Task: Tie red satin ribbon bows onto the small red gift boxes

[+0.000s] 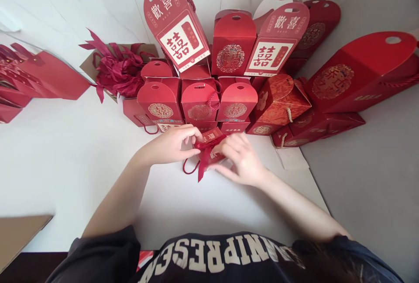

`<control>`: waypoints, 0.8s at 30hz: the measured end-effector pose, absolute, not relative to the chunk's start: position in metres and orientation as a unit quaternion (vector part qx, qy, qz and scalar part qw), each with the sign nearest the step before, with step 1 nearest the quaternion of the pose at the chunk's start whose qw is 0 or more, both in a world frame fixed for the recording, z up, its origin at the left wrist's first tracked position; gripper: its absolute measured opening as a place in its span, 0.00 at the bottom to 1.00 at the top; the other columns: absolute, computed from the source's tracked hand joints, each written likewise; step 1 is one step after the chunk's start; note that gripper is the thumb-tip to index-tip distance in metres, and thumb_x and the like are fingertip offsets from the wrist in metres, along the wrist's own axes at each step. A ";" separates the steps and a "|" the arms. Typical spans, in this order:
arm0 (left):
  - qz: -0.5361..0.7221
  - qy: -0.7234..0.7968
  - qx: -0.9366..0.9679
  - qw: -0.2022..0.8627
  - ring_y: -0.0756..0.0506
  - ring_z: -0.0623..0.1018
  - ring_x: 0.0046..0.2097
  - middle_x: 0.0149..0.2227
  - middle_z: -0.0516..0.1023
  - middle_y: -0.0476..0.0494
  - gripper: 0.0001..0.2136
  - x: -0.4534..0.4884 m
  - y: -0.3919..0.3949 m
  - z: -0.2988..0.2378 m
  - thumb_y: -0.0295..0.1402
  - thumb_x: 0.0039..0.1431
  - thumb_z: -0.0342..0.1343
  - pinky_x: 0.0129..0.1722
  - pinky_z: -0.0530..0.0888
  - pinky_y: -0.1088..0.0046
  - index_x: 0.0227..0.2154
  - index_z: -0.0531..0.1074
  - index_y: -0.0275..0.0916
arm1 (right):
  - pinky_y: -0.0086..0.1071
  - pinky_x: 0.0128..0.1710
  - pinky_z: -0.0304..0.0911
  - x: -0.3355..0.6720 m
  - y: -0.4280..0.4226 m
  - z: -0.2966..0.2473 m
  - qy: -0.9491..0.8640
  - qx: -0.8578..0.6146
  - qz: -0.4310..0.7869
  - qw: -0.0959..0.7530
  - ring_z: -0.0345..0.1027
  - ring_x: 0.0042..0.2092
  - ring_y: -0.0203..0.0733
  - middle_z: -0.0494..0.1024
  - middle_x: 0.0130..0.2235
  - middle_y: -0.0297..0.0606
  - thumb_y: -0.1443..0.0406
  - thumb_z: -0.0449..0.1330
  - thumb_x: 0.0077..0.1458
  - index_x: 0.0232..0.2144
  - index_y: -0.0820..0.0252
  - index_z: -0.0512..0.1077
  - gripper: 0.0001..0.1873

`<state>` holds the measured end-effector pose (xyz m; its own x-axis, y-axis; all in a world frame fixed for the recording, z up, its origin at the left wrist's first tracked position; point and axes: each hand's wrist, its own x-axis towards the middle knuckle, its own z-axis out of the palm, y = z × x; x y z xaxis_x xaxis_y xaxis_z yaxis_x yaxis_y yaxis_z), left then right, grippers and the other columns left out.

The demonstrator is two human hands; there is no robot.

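Note:
In front of me on the white table is a small red gift box (214, 156) with white lettering, largely covered by my hands. A dark red ribbon (204, 163) crosses its top, one loose end hanging toward me. My left hand (173, 144) is at the box's left side, thumb and forefinger closed on the ribbon. On the right, my right hand (241, 159) has its fingers curled over the ribbon near the middle of the box; its fingertips are partly hidden. A red cord handle (190, 169) loops out at the box's lower left.
Behind my hands stand stacked red gift boxes (160, 104). To the right, larger red boxes (343, 77) lean by a grey wall. An open cardboard box (88, 67) holds a tangle of red ribbons (119, 67). Red bags (55, 73) lie at far left; brown cardboard (19, 235) is at lower left.

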<state>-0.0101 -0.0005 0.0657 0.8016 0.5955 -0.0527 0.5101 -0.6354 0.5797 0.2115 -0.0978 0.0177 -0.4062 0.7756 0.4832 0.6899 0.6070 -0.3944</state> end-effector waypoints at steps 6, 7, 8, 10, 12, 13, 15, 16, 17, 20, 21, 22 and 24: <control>0.063 0.288 0.908 0.297 0.47 0.73 0.39 0.37 0.74 0.49 0.11 -0.009 0.000 0.061 0.30 0.56 0.56 0.40 0.68 0.72 0.43 0.71 0.43 | 0.38 0.43 0.57 0.196 -0.104 0.004 -0.884 -0.377 0.040 0.274 0.66 0.37 0.43 0.76 0.34 0.39 0.61 0.52 0.66 0.45 0.58 0.73 0.12; 0.068 0.286 0.911 0.289 0.47 0.73 0.39 0.38 0.74 0.49 0.12 -0.009 0.000 0.062 0.29 0.57 0.55 0.41 0.68 0.72 0.44 0.71 0.44 | 0.37 0.43 0.57 0.197 -0.103 0.005 -0.885 -0.374 0.047 0.275 0.66 0.36 0.42 0.76 0.33 0.38 0.63 0.51 0.66 0.42 0.58 0.73 0.11; 0.072 0.282 0.914 0.282 0.47 0.73 0.40 0.39 0.74 0.49 0.12 -0.009 -0.001 0.062 0.28 0.57 0.55 0.41 0.68 0.72 0.44 0.71 0.44 | 0.37 0.43 0.58 0.198 -0.103 0.006 -0.886 -0.370 0.056 0.274 0.66 0.36 0.41 0.76 0.32 0.38 0.63 0.51 0.67 0.41 0.58 0.73 0.11; 0.082 0.271 0.922 0.266 0.47 0.74 0.42 0.43 0.74 0.48 0.11 -0.008 -0.001 0.061 0.29 0.60 0.54 0.43 0.68 0.72 0.45 0.72 0.44 | 0.37 0.44 0.58 0.201 -0.102 0.008 -0.889 -0.365 0.069 0.266 0.67 0.37 0.42 0.76 0.34 0.39 0.61 0.52 0.66 0.44 0.60 0.73 0.12; 0.094 0.259 0.931 0.239 0.47 0.74 0.44 0.45 0.74 0.48 0.11 -0.008 -0.001 0.058 0.31 0.62 0.53 0.45 0.69 0.71 0.46 0.73 0.45 | 0.38 0.45 0.58 0.202 -0.101 0.008 -0.892 -0.369 0.059 0.255 0.68 0.39 0.43 0.77 0.37 0.40 0.59 0.54 0.65 0.49 0.61 0.71 0.16; 0.100 0.254 0.936 0.222 0.47 0.75 0.45 0.46 0.74 0.48 0.10 -0.008 -0.001 0.056 0.32 0.63 0.53 0.45 0.69 0.71 0.46 0.74 0.45 | 0.38 0.44 0.58 0.201 -0.101 0.007 -0.892 -0.374 0.046 0.250 0.68 0.39 0.44 0.77 0.38 0.40 0.59 0.54 0.65 0.51 0.61 0.70 0.17; 0.118 0.251 0.941 0.193 0.46 0.75 0.44 0.45 0.75 0.48 0.10 -0.006 -0.001 0.051 0.35 0.65 0.52 0.45 0.69 0.71 0.45 0.75 0.45 | 0.37 0.42 0.57 0.199 -0.101 0.003 -0.889 -0.384 0.017 0.247 0.68 0.38 0.43 0.77 0.36 0.39 0.63 0.54 0.65 0.48 0.60 0.72 0.13; 0.128 0.252 0.941 0.184 0.46 0.75 0.44 0.45 0.76 0.48 0.09 -0.006 -0.001 0.049 0.35 0.65 0.52 0.45 0.68 0.71 0.43 0.76 0.44 | 0.37 0.40 0.57 0.197 -0.101 0.000 -0.887 -0.387 0.009 0.252 0.67 0.37 0.42 0.76 0.34 0.37 0.65 0.53 0.65 0.45 0.59 0.73 0.11; 0.139 0.255 0.940 0.179 0.47 0.75 0.44 0.44 0.77 0.48 0.09 -0.005 -0.001 0.048 0.35 0.66 0.51 0.45 0.68 0.71 0.42 0.76 0.43 | 0.36 0.39 0.56 0.196 -0.101 -0.001 -0.884 -0.388 0.010 0.259 0.67 0.35 0.41 0.76 0.32 0.37 0.66 0.52 0.66 0.42 0.58 0.74 0.10; 0.166 0.284 0.925 0.190 0.48 0.75 0.40 0.38 0.77 0.49 0.10 0.000 -0.003 0.046 0.36 0.67 0.49 0.42 0.68 0.71 0.36 0.74 0.40 | 0.35 0.38 0.57 0.197 -0.101 0.002 -0.879 -0.386 0.053 0.276 0.66 0.35 0.41 0.74 0.30 0.37 0.65 0.52 0.66 0.37 0.59 0.74 0.11; 0.172 0.301 0.916 0.203 0.48 0.74 0.38 0.36 0.76 0.49 0.10 0.002 -0.004 0.047 0.36 0.67 0.49 0.40 0.67 0.72 0.35 0.73 0.40 | 0.35 0.39 0.57 0.199 -0.100 0.006 -0.878 -0.383 0.077 0.275 0.67 0.35 0.41 0.74 0.31 0.37 0.64 0.52 0.66 0.37 0.60 0.73 0.11; 0.176 0.318 0.906 0.219 0.49 0.73 0.36 0.34 0.75 0.49 0.10 0.004 -0.005 0.047 0.36 0.67 0.48 0.38 0.67 0.72 0.34 0.71 0.39 | 0.35 0.39 0.58 0.202 -0.100 0.011 -0.879 -0.379 0.105 0.270 0.66 0.35 0.41 0.75 0.32 0.38 0.64 0.52 0.66 0.37 0.60 0.72 0.10; 0.180 0.347 0.885 0.252 0.50 0.71 0.34 0.32 0.72 0.50 0.10 0.008 -0.006 0.047 0.35 0.68 0.47 0.36 0.66 0.73 0.31 0.68 0.39 | 0.34 0.39 0.59 0.211 -0.099 0.021 -0.880 -0.371 0.162 0.249 0.66 0.35 0.40 0.75 0.34 0.38 0.64 0.51 0.66 0.37 0.60 0.70 0.09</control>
